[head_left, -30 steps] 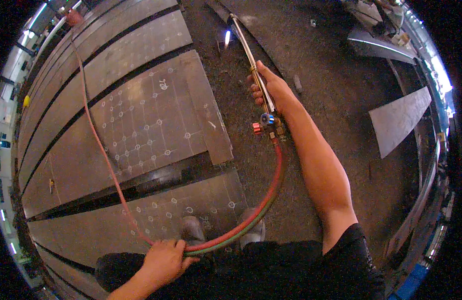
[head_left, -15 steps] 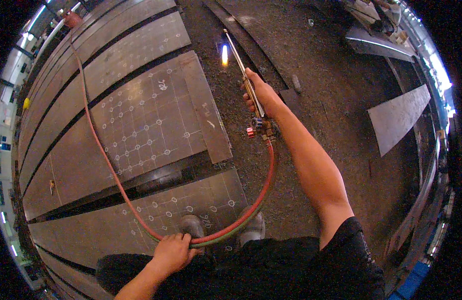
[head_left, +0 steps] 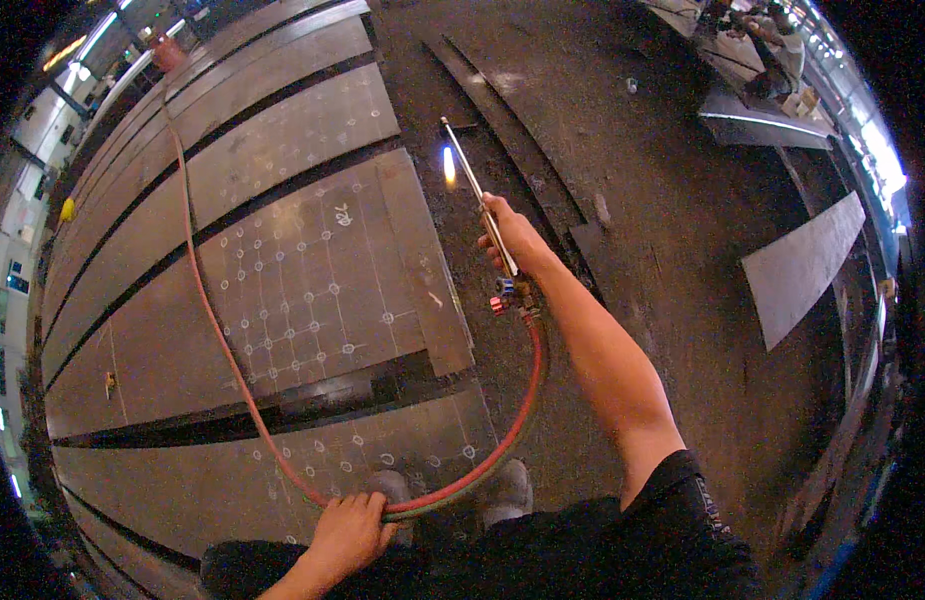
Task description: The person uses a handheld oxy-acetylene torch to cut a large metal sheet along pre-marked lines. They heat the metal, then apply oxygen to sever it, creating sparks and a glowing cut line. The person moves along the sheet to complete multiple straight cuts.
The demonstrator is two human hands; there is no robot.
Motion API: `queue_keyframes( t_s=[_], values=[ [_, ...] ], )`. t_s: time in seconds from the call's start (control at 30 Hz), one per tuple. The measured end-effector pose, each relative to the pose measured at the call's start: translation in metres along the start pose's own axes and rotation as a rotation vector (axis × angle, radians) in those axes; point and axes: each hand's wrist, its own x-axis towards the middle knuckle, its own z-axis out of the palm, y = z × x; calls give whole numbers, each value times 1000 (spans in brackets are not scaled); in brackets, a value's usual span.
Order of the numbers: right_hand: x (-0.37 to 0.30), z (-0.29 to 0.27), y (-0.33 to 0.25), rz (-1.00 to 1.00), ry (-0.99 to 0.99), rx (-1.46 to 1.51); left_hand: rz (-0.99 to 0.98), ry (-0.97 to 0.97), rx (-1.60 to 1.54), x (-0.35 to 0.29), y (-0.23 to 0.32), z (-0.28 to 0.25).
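Observation:
My right hand [head_left: 515, 235], its arm stretched forward, is closed around a brass and silver gas cutting torch [head_left: 465, 163]. A bright blue-white flame with a yellow tip [head_left: 449, 167] burns at the torch's head. Red and blue valve knobs [head_left: 500, 296] sit at its rear, just behind my grip. From there a red and green twin hose [head_left: 522, 415] loops down towards me. My left hand [head_left: 351, 530] is closed around this hose, low in front of my body. The hose then runs away to the far left across the plates.
Large steel plates [head_left: 312, 235] with chalk circles and lines lie at the left, dark gaps between them. Long steel strips [head_left: 522, 130] rest on the dirt floor ahead. A tapered plate [head_left: 804, 270] lies at the right. Another person [head_left: 777, 50] is at the far right.
The view has tilted up, so plates and torch appear lower and the person at far right has come into sight. Both hands keep their holds; the flame still burns.

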Motion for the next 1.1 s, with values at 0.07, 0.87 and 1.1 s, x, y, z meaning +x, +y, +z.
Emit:
queue_keyframes(
  t_s=[0.07, 0.87, 1.1],
  values=[
    [6, 8, -9, -26, -40, -16, -11, 72, -37, -1, -2, -4],
    [55, 66, 7, 38, -82, -50, -119, 86, -47, -10, -14, -11],
    [62, 70, 5, 29, -86, -14, -150, 96, -85, -11, -12, -14]
  ],
)
